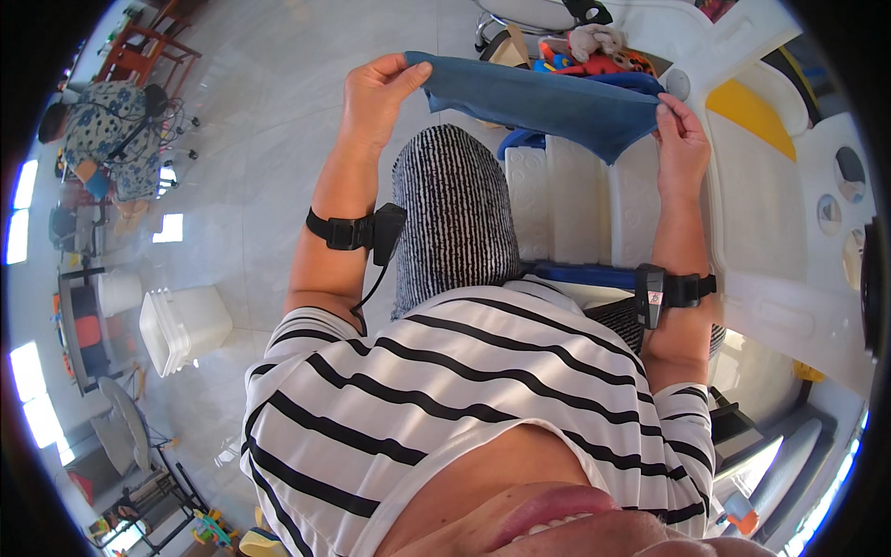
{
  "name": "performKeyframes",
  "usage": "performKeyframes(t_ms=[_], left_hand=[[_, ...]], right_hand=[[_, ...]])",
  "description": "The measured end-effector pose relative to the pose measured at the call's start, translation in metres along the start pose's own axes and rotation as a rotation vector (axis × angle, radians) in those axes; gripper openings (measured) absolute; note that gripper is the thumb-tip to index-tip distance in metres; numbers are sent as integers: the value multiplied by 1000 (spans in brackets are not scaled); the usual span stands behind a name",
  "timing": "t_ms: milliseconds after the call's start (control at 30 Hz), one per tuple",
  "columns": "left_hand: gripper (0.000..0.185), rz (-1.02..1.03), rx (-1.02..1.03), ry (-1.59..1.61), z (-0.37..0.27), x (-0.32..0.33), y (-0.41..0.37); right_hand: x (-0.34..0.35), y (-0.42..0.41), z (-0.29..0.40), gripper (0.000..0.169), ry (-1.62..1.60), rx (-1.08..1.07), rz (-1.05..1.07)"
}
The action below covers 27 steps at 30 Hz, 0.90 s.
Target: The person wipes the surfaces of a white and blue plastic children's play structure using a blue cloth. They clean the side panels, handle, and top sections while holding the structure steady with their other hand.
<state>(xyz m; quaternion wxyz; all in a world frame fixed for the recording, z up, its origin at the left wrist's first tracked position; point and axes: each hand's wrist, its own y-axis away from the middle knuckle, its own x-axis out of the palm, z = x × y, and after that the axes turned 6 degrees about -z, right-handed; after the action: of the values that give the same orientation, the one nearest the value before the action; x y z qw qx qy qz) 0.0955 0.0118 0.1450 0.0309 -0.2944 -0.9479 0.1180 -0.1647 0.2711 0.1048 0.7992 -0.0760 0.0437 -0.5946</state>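
Note:
Between my two hands a blue cloth [536, 97] is stretched out sideways, its lower edge hanging loose and drooping to a point near the right end. My left hand [379, 97] pinches the cloth's upper left corner between thumb and fingers. At the other end, my right hand [683, 139] grips the right corner, thumb in front. The cloth is held above the floor and in front of the white panels of a plastic play structure [578, 202]. Below it, one knee in black-and-white striped trousers [452, 209] points forward. Each forearm wears a strapped black device.
Stuffed toys [598, 52] lie piled beyond the cloth. White plastic play equipment [759, 202] with a yellow panel stands close on the right. Stacked white bins [184, 327] rest on the floor at left. Farther left, another person [115, 139] in patterned clothes holds something blue.

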Motion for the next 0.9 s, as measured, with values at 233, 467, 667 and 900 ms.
performKeyframes(t_ms=[233,467,667,900], left_hand=[[19,-103,-33,217,10,11,2],[15,-195,89,318,10,21,5],[11,-253,216,358,7,25,5],[13,-453,195,-167,14,20,-3]], right_hand=[[-3,-3,-6,17,-147,-6,-13],[2,0,0,19,-48,-88,6],[-1,-2,-8,17,329,-172,19],[4,-3,-14,11,57,-228,136]])
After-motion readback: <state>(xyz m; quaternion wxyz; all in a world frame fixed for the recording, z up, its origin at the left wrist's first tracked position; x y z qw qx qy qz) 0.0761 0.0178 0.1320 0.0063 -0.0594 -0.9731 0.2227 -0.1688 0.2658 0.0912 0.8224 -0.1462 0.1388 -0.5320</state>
